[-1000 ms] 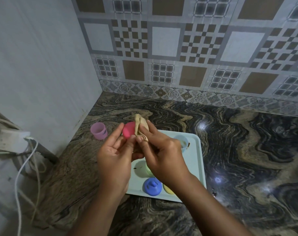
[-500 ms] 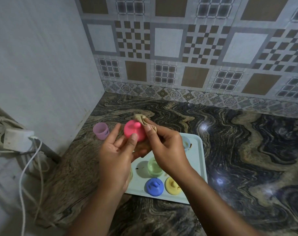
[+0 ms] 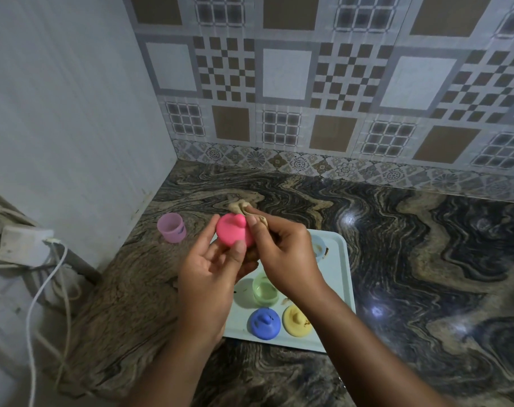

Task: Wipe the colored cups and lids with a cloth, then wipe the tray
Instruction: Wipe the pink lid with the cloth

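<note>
A patterned tile wall [image 3: 338, 83] is being shown at the back, and a marbled tabletop [image 3: 426, 259] is being spread below it. A pale blue tray [image 3: 336, 259] is being carried by the tabletop, near its front edge.

Above the tray's left part the two hands are being held together. The left hand [image 3: 208, 277] is being curled around a pink lid [image 3: 232, 230] (thumb on the near rim, a finger along the left side). The right hand [image 3: 285, 259] is being closed in a pinch on a beige cloth [image 3: 241, 207], which is being pressed against the lid's right side, beside its knob.

A purple cup [image 3: 172, 227] is being kept off the tray, upright on the tabletop to the left, near the plain side wall. On the tray a green cup [image 3: 264, 290] is being kept upright just below the right wrist, and a light blue cup [image 3: 319, 245] is being partly hidden behind that hand at the far side.

A blue lid [image 3: 265, 323] and a yellow lid [image 3: 296, 320] are being kept side by side at the tray's near edge (brownish marks are being shown on the yellow one).
</note>
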